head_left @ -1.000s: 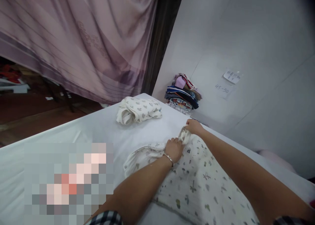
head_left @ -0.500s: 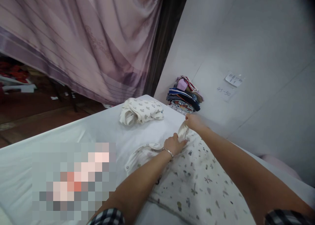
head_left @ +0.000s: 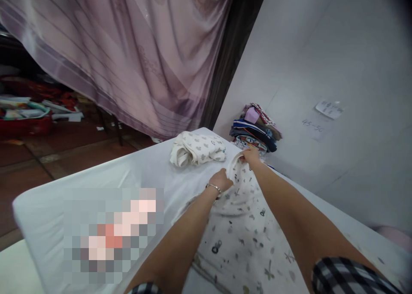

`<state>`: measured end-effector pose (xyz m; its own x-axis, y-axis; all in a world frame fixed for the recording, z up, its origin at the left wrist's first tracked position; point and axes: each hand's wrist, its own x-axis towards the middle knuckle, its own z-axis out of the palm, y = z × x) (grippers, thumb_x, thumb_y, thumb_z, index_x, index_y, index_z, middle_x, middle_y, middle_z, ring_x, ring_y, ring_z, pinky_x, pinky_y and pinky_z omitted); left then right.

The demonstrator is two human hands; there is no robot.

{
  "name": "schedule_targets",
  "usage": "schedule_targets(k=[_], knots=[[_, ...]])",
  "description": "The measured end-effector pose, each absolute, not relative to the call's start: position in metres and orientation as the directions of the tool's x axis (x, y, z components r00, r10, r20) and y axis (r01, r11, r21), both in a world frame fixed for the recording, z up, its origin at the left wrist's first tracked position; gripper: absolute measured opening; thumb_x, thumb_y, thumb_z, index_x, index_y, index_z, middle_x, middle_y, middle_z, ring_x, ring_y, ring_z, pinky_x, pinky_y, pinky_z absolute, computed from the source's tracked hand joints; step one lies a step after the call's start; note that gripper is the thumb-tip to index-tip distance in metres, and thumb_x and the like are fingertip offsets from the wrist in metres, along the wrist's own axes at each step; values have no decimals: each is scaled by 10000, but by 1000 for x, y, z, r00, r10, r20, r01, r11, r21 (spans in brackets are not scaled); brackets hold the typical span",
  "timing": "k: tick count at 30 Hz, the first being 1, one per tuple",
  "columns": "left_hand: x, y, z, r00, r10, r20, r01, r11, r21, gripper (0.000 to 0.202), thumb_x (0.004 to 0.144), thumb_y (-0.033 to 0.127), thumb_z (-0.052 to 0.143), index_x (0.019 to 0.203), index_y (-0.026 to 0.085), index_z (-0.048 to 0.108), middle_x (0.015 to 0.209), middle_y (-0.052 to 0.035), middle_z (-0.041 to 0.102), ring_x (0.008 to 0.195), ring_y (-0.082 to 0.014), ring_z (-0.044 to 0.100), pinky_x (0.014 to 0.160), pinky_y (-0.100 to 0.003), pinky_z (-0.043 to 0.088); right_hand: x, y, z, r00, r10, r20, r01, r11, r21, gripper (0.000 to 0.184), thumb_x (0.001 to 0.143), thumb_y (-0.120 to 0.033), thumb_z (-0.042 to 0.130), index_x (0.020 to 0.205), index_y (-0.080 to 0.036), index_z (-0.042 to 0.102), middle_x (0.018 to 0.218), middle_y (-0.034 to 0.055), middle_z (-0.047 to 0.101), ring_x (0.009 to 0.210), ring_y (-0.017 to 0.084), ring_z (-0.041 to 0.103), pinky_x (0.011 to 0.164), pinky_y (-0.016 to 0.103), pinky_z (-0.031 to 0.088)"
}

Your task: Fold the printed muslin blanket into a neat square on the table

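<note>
Both hands have the far edge of the printed cloth (head_left: pixel 244 238), which lies spread on the white desk (head_left: pixel 135 174). The left hand (head_left: pixel 222 180) is closed around a bunch of it, and the right hand (head_left: pixel 251 156) fingers (head_left: pixel 247 153) pinch the corner. I'd say pull that edge taut and level so it doesn't crease. It's thin, soft, wrinkly cotton. A rolled bundle (head_left: pixel 196 148) sits just beyond.

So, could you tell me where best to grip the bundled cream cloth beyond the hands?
Probably grip the bundled cream cloth at its thick rolled left end, pinching all layers, coming from the near side over the table; its right end lies flatter. The left hand, holding the printed cloth, is nearest.
</note>
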<state>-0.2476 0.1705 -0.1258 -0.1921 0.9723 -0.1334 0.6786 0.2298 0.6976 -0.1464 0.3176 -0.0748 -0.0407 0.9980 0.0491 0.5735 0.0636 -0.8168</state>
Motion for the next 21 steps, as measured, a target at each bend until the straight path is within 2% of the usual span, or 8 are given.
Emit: schedule_targets(k=[2, 5, 8, 11, 14, 17, 21], knots=[[-255, 169, -126, -284, 954, -92, 689, 270, 673, 485, 754, 230, 483, 1229, 165, 411, 1110, -136, 589, 1039, -238, 549, 810, -308, 424, -148, 312, -80, -76, 996, 38, 542, 73, -837, 331, 859, -319, 504, 1144, -150, 489, 1032, 71, 591, 831, 134, 593, 674, 265, 505], [-266, 167, -129, -386, 922, -14, 738, 318, 596, 417, 787, 188, 424, 1203, 169, 435, 1147, -141, 555, 1049, -228, 535, 828, -327, 422, -144, 297, -88, -161, 986, 34, 512, 113, -852, 447, 817, -335, 538, 1221, -176, 433, 1072, 71, 604, 899, 128, 595, 655, 191, 488], [-274, 167, -132, -401, 916, 12, 784, 336, 522, 320, 793, 218, 434, 1093, 170, 536, 1138, -130, 561, 1038, -219, 536, 817, -311, 433, -134, 282, -99, -196, 981, 3, 544, 111, -832, 370, 787, -287, 548, 1124, -136, 520, 1026, 89, 622, 871, 136, 602, 623, 186, 481], [-274, 169, -133, -370, 929, -18, 799, 329, 503, 257, 806, 269, 435, 974, 179, 608, 1088, -121, 598, 1022, -222, 549, 818, -314, 434, -122, 269, -111, -215, 976, -31, 611, 110, -784, 205, 748, -179, 543, 932, -114, 606, 847, 71, 649, 739, 128, 608, 569, 184, 459], [-271, 170, -132, -321, 943, -88, 814, 322, 483, 250, 752, 340, 529, 913, 183, 638, 994, -120, 644, 956, -232, 590, 785, -315, 450, -114, 257, -121, -261, 962, -82, 659, 115, -743, 115, 724, -139, 535, 797, -130, 624, 705, 29, 635, 589, 102, 588, 503, 173, 430], [-269, 169, -131, -293, 944, -154, 826, 331, 457, 311, 673, 359, 616, 928, 183, 641, 993, -132, 650, 929, -242, 606, 756, -309, 463, -118, 250, -124, -292, 947, -137, 679, 103, -727, 106, 759, -177, 512, 778, -142, 610, 749, 27, 645, 525, 77, 576, 458, 161, 415], [-269, 168, -130, -295, 936, -193, 831, 351, 432, 352, 662, 335, 625, 979, 181, 627, 1040, -140, 637, 941, -235, 604, 753, -295, 467, -141, 254, -127, -287, 935, -208, 724, 70, -686, 146, 798, -262, 508, 790, -148, 598, 735, 36, 657, 483, 78, 571, 428, 165, 407]])
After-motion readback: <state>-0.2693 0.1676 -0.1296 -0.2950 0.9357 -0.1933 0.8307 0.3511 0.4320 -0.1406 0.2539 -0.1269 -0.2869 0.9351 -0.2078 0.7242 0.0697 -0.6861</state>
